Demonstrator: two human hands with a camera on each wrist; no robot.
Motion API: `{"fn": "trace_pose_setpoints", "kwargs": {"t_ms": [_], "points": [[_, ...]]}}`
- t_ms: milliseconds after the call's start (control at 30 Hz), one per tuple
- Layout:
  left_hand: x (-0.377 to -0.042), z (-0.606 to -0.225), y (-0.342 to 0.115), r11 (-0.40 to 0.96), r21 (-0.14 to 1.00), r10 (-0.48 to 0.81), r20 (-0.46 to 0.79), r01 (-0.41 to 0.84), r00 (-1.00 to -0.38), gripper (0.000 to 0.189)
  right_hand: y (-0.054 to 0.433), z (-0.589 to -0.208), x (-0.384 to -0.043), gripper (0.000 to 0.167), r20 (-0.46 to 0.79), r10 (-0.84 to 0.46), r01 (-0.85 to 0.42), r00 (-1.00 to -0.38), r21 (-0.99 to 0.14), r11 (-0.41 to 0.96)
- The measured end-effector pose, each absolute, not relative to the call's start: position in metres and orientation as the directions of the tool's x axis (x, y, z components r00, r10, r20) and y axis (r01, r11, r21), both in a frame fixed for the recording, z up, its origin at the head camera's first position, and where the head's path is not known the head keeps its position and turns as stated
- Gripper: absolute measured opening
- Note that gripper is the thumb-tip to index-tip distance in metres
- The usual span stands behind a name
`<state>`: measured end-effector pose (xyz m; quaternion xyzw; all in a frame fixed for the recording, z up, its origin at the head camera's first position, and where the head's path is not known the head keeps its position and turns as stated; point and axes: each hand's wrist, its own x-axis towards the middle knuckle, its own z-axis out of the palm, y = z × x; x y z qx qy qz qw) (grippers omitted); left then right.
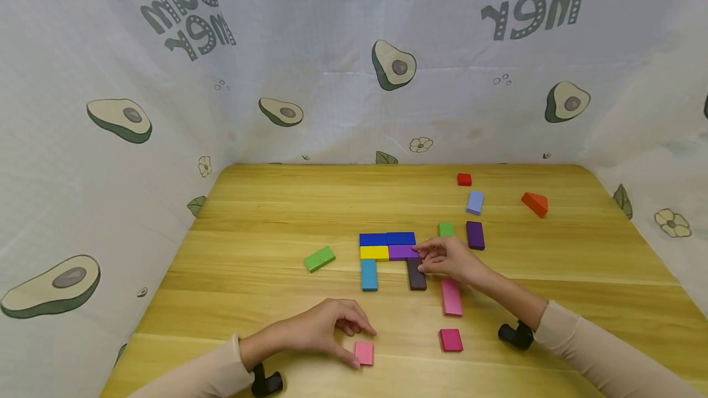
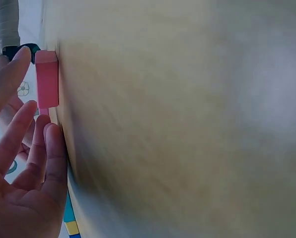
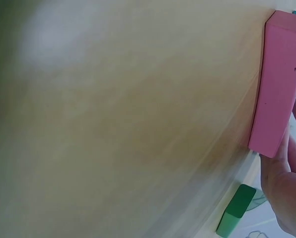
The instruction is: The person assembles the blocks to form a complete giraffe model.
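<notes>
Several flat blocks make a joined shape on the table: two blue blocks on top, a yellow block and a purple block below, then a light-blue block and a dark brown block as legs. My right hand has its index fingertip at the purple block's right end and its thumb tip at the dark block's right edge. My left hand spreads thumb and fingers around a small pink square block, the thumb tip right at its left edge.
Right of the shape lie a long pink block, a deep-pink square, a partly covered green block and a dark purple block. Farther back are red, pale-blue and orange-red blocks. Another green block lies left.
</notes>
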<state>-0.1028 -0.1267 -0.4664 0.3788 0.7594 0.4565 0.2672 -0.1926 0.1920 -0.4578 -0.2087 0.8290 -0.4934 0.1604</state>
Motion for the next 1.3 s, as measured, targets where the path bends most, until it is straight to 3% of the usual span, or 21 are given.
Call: {"fn": "trace_pose_setpoints", "kwargs": {"t_ms": [433,767,1300], "points": [[-0.097,-0.466,-0.127,0.323,0.881,0.803,-0.06,0.347,-0.593,0.032,0.191,-0.455,-0.191,0.039,-0.06,-0.507,-0.186,-0.86,-0.888,0.42],[-0.097,-0.467,-0.125,0.329,0.928,0.712,-0.121,0.176,-0.692,0.029,0.191,-0.457,-0.193,0.039,-0.058,-0.511,-0.188,-0.858,-0.889,0.417],[-0.107,-0.473,-0.118,0.332,0.94,0.537,-0.118,0.08,-0.835,0.028,0.192,-0.457,-0.194,0.039,-0.056,-0.513,-0.198,-0.857,-0.882,0.427]]}}
